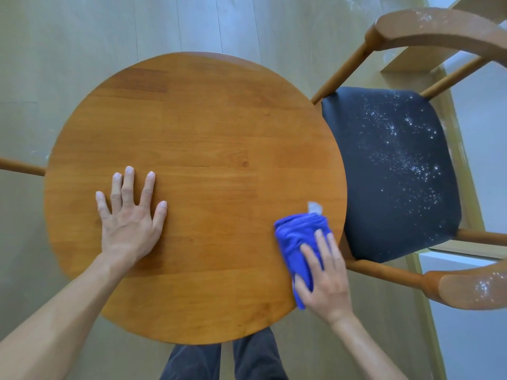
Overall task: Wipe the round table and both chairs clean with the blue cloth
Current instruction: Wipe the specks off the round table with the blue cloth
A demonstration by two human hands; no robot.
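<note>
A round wooden table (203, 133) fills the middle of the view. My left hand (130, 215) lies flat on its near left part, fingers spread. My right hand (325, 275) presses the bunched blue cloth (295, 237) onto the table's right edge, fingers fairly straight on top of the cloth. A white tag (314, 207) sticks out at the cloth's far end. To the right stands a wooden chair (343, 68) with a dark seat (392, 171) speckled with white powder. Its armrests (477, 290) carry white specks too.
Part of a second chair's wooden rail (22, 165) shows at the far left, behind the table edge. My legs (225, 360) in dark trousers stand below the table's near edge. Pale wood floor (109, 28) surrounds everything, with faint white dust near the left side.
</note>
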